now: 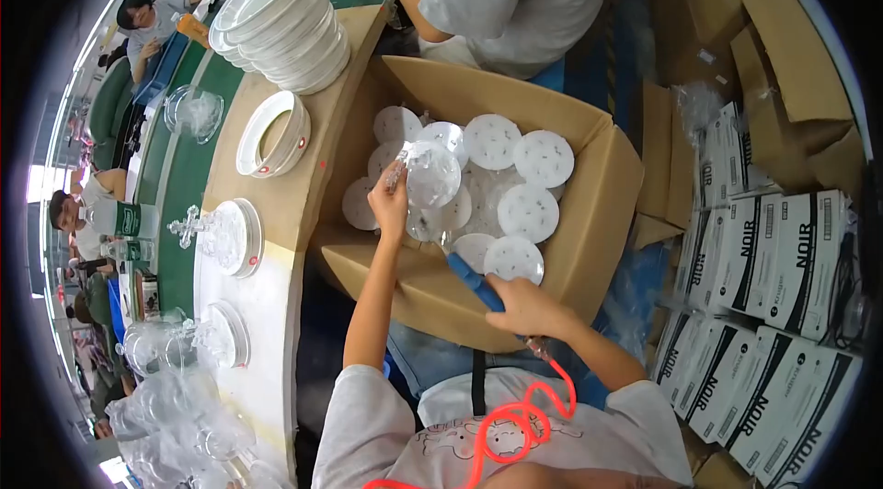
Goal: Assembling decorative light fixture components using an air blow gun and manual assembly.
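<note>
My left hand [390,206] is closed on a clear round plastic piece [432,176], holding it above a cardboard box [391,285]. The piece is see-through and shiny, with a knobbly part by my fingers. In my right hand [533,307] is a blue air blow gun [475,283], gripped by its handle. Its thin nozzle points up toward the clear piece, apart from it as far as I can see. A red coiled hose [515,425] runs from the gun across my shirt. Inside the box lie several round white discs [528,213] with small dark marks.
A bench to the left carries a tall stack of white round rims [285,34], a single white rim [273,135] and clear ornate pieces on white bases [237,236]. Clear bagged pieces [175,425] lie nearer. Printed cartons [736,305] stand right; a co-worker [515,1] sits beyond the box.
</note>
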A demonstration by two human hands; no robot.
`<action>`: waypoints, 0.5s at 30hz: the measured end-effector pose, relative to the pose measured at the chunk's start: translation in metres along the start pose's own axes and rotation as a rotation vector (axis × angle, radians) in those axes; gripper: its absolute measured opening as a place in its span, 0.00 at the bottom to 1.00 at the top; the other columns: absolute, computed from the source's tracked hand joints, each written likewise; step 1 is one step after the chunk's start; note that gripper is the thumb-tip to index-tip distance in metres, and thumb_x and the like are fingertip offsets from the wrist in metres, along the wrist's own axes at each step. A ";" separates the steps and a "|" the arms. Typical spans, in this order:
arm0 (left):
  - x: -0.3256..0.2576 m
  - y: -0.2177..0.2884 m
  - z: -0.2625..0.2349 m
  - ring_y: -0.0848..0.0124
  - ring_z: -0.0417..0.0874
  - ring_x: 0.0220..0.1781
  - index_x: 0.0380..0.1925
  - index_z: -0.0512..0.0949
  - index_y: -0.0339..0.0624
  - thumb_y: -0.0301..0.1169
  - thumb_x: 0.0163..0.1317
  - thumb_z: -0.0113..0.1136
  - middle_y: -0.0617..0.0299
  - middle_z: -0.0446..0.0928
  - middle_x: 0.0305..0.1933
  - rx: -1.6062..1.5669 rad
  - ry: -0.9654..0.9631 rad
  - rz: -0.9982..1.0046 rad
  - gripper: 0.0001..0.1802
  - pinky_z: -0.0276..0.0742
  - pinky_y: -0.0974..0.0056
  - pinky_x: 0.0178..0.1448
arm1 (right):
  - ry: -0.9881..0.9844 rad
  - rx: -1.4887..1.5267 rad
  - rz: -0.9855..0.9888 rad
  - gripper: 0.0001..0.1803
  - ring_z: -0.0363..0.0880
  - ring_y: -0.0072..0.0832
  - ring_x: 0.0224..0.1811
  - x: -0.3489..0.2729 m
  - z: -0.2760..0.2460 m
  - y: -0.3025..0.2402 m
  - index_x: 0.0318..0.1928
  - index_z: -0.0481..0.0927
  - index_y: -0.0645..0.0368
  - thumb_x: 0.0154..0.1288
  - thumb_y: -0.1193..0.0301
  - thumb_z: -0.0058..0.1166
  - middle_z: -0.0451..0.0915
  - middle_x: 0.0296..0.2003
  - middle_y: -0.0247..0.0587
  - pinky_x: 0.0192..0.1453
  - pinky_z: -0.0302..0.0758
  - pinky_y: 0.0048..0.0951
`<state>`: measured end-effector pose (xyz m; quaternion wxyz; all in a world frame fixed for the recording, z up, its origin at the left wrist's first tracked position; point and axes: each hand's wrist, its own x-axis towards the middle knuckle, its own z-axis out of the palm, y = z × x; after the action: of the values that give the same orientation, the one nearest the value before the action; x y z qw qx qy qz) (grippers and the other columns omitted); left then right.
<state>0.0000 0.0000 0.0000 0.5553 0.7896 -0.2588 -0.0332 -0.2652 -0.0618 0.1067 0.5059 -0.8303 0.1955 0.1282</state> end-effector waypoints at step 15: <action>-0.002 0.007 -0.022 0.54 0.71 0.56 0.43 0.76 0.44 0.12 0.37 0.48 0.54 0.72 0.53 0.396 -0.029 0.395 0.28 0.71 0.58 0.54 | 0.188 0.332 -0.106 0.14 0.77 0.45 0.26 -0.033 -0.016 -0.004 0.35 0.70 0.62 0.47 0.70 0.51 0.76 0.22 0.48 0.33 0.72 0.38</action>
<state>0.0034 0.0184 0.0145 0.3822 0.8164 -0.4171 0.1158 -0.2924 -0.0673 0.1308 0.6213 -0.7530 0.2165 -0.0109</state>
